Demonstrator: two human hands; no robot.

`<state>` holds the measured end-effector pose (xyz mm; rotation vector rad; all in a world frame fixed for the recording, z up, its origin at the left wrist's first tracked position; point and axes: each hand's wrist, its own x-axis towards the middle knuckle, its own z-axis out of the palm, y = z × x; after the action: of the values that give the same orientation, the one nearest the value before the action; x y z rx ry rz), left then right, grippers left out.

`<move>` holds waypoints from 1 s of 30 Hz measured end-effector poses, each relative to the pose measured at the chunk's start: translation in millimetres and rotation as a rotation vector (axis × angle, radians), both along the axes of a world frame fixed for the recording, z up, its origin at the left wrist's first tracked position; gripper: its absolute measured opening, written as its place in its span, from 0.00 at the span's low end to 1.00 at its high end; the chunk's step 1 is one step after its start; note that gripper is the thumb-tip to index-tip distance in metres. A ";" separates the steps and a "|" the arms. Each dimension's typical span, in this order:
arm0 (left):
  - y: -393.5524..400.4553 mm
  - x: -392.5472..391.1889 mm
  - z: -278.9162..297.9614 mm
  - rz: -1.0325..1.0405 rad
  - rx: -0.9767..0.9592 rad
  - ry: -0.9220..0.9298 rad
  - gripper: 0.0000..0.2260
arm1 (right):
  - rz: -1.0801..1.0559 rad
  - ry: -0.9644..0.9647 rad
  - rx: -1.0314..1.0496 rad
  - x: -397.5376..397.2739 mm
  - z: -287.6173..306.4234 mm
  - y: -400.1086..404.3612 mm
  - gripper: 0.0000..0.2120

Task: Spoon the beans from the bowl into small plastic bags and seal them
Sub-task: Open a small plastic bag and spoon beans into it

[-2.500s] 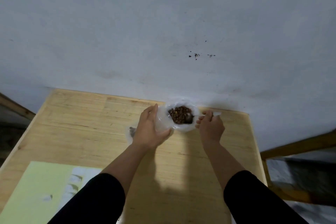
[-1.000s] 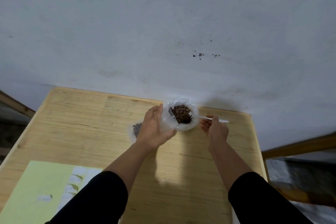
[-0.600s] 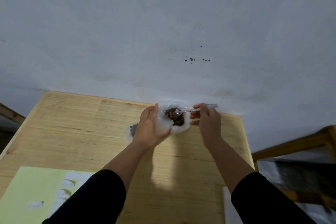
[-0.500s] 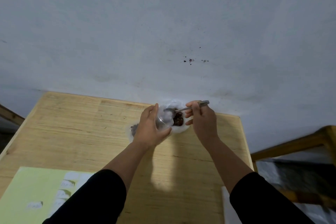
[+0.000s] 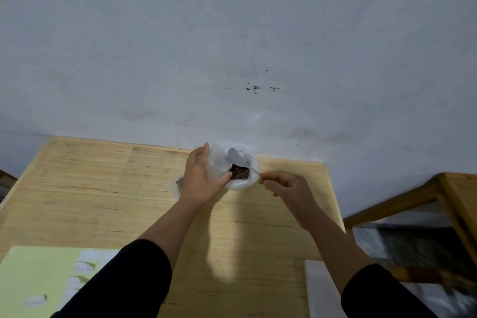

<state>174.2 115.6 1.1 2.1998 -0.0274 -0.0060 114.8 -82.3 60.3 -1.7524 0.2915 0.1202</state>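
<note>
The spoon (image 5: pixel 237 156) has swung up, bowl empty over the far rim now, right hand (image 5: pixel 286 187) pinching its handle lower than before. Left hand (image 5: pixel 200 178) grips the bag (image 5: pixel 219 166) beside the beans (image 5: pixel 240 172), hard against the table (image 5: pixel 103 188) back edge; open wood lies leftward.

A pale wooden table (image 5: pixel 103 188) stands against a scuffed grey-white wall (image 5: pixel 232 46).

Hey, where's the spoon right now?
In the head view the spoon is at the table's far edge by the wall, its scoop over the bowl of beans, its handle pinched by the right hand.
</note>
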 end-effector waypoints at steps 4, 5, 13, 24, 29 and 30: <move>-4.6 -3.4 -0.8 -0.001 0.007 -0.018 0.41 | -0.138 0.037 0.077 -11.6 -20.1 -4.5 0.08; -5.3 -4.7 -0.9 -0.003 0.005 -0.016 0.41 | -0.216 0.037 0.089 -14.2 -26.7 -6.2 0.08; -7.1 -11.9 -6.1 0.001 0.047 -0.031 0.43 | -0.612 0.152 -0.005 -26.1 -79.7 -28.0 0.07; -9.2 -21.8 -1.5 -0.001 0.070 -0.034 0.43 | -0.367 0.057 -0.540 -23.5 -100.3 -23.9 0.12; -7.5 -26.2 8.6 -0.010 0.046 -0.052 0.43 | -0.344 0.025 -0.629 -24.8 -102.9 -17.8 0.12; -6.8 -27.2 10.8 -0.012 0.039 -0.060 0.43 | -0.340 0.026 -0.643 -25.6 -102.8 -17.3 0.12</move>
<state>147.1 108.8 11.9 2.2378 -0.0751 0.0526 89.2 -99.6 -42.5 -2.3027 0.6998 -0.2216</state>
